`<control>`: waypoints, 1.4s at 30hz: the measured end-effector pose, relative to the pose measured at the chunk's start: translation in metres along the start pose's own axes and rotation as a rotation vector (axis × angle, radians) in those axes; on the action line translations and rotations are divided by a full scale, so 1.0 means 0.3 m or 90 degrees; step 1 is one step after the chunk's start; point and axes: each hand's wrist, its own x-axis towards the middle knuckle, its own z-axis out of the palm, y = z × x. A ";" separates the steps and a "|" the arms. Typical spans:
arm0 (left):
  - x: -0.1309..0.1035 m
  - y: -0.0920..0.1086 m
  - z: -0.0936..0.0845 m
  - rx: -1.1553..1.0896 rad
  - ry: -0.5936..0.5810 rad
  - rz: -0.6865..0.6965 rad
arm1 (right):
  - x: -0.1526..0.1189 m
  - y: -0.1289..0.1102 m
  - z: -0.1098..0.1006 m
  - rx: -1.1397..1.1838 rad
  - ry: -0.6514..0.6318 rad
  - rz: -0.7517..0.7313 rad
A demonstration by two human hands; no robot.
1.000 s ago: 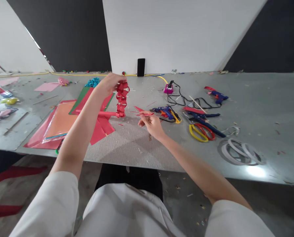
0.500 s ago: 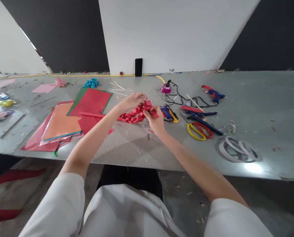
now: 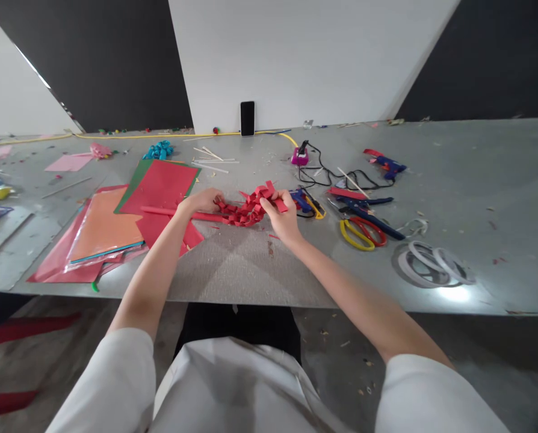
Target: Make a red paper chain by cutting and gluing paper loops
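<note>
A red folded-paper chain (image 3: pixel 246 215) hangs in a curve just over the table between my hands. My right hand (image 3: pixel 281 218) pinches its right end, where a loose red flap sticks out. At the chain's left end, the fingers of my left hand (image 3: pixel 204 200) are curled and closed on it; the fingertips are partly hidden. A thin red paper roll (image 3: pixel 160 210) runs leftward from beneath the chain, passing under my left wrist. Red paper sheets (image 3: pixel 172 180) lie beside my left forearm.
Left of my arm lies an orange paper pack (image 3: pixel 104 222). To the right are yellow-and-red-handled scissors (image 3: pixel 357 234), dark pliers (image 3: pixel 377 222), glue guns (image 3: pixel 390 166) with black cords, and white tape rolls (image 3: pixel 431 264). A phone (image 3: pixel 247 118) leans on the back wall.
My left hand has moved left and down, from above the chain's right part to its left end. My right hand keeps its pinch. The view has shifted slightly.
</note>
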 end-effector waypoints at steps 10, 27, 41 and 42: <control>-0.038 -0.032 -0.060 -0.277 0.519 -0.042 | -0.009 -0.072 -0.020 -0.069 -0.155 -0.036; -0.059 0.275 0.118 -0.398 0.478 0.182 | 0.017 -0.139 -0.064 0.056 -0.052 -0.114; -0.071 0.310 0.158 -0.409 0.414 0.190 | -0.004 -0.155 -0.061 0.040 -0.140 -0.067; -0.072 0.312 0.158 -0.410 0.411 0.192 | -0.003 -0.153 -0.061 0.040 -0.150 -0.062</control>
